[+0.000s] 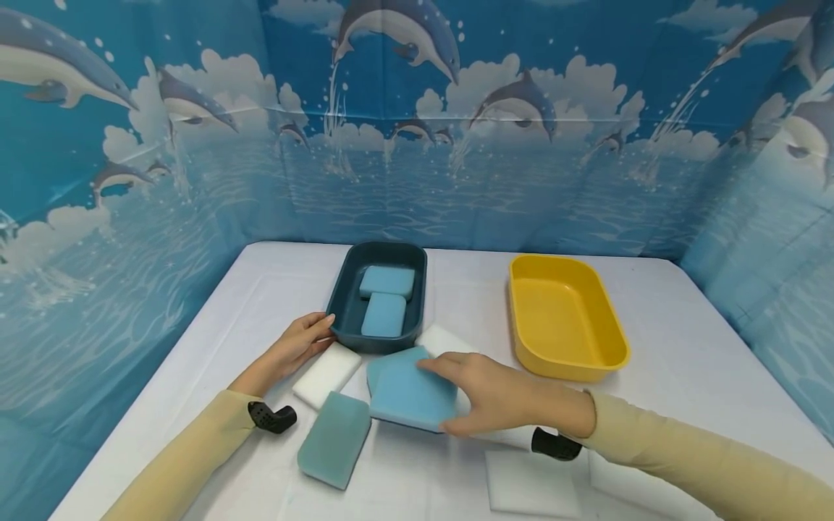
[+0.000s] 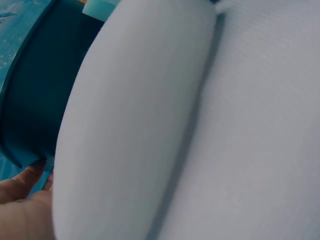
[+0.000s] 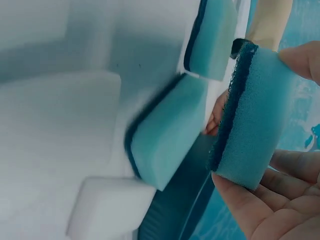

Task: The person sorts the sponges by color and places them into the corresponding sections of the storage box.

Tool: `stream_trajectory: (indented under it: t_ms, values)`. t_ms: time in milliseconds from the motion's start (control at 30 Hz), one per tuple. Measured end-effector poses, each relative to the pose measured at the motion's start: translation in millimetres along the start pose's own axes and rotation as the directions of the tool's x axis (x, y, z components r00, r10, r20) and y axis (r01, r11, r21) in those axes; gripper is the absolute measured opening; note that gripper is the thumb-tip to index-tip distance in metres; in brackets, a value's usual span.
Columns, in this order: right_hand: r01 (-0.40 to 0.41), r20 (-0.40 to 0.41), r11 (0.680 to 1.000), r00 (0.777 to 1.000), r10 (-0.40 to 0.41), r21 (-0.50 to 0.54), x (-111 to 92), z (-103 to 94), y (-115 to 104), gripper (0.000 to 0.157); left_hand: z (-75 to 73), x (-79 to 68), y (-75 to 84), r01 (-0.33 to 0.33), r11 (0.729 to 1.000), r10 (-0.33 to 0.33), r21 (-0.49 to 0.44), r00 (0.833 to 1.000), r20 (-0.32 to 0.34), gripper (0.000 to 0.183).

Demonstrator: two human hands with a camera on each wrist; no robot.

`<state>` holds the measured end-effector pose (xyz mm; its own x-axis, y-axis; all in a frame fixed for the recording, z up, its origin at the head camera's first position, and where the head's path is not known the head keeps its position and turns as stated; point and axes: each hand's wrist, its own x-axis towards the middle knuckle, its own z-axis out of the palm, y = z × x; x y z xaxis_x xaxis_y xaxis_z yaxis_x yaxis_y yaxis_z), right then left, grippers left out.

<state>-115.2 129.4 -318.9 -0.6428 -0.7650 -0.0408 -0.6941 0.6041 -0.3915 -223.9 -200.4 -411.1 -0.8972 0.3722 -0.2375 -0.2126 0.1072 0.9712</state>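
Observation:
My right hand [image 1: 495, 391] pinches a blue sponge [image 1: 413, 394] by its edges, thumb on one side and fingers on the other. In the right wrist view the held sponge [image 3: 257, 115] shows a dark scouring layer along one face. Beneath it, partly hidden, lies another blue-green sponge [image 3: 170, 130]. My left hand [image 1: 302, 344] grips the near left corner of a dark teal tray [image 1: 339, 304], fingertips at the rim. Two blue sponges [image 1: 384, 315] lie inside that tray. One more sponge [image 1: 335, 440] rests on the table, green-blue side up, close to my left forearm.
A yellow tray [image 1: 567, 311] stands at the right back. White sponge blocks lie about the table: one block [image 1: 327, 375] by my left hand, another block [image 1: 531, 483] below my right wrist, others partly covered. Dolphin-print curtains [image 1: 391, 188] border the white table [image 1: 287, 275].

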Motion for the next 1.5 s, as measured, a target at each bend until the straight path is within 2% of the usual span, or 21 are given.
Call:
stream_trajectory:
  t_ms: [167,467,700,933,1100,1267,1500]
  values:
    - [0.007,-0.076,1.0,0.997,-0.009,-0.029,8,-6.7,6,0.073,1.6,0.1,0.2,-0.002,1.0,0.002,0.007,1.0,-0.004,0.071]
    - [0.023,-0.163,0.997,0.986,-0.036,-0.08,23,-14.3,17,0.071,0.8,3.4,1.4,-0.003,1.0,0.003,0.0,1.0,-0.004,0.073]
    - [-0.025,-0.193,0.998,0.981,0.013,-0.057,37,-21.5,30,0.072,0.9,4.5,2.9,-0.019,1.0,0.019,0.002,1.0,0.012,0.072]
    - [-0.053,-0.209,0.998,0.977,0.043,-0.041,55,-19.2,50,0.071,1.0,0.2,-3.7,0.017,1.0,-0.017,-0.005,1.0,-0.009,0.069]
    - [-0.089,-0.207,0.995,0.975,0.08,-0.037,68,-18.3,65,0.071,0.5,-2.0,-7.0,0.014,1.0,-0.014,-0.011,1.0,-0.005,0.069]
    - [-0.114,-0.233,0.993,0.967,0.103,-0.033,81,-27.4,75,0.071,-0.8,0.0,-4.2,-0.007,1.0,0.007,-0.003,1.0,-0.01,0.07]
    - [-0.13,-0.255,0.991,0.959,0.121,-0.018,97,-32.8,87,0.071,-0.6,0.3,-1.9,-0.001,1.0,0.001,-0.013,1.0,-0.016,0.069]
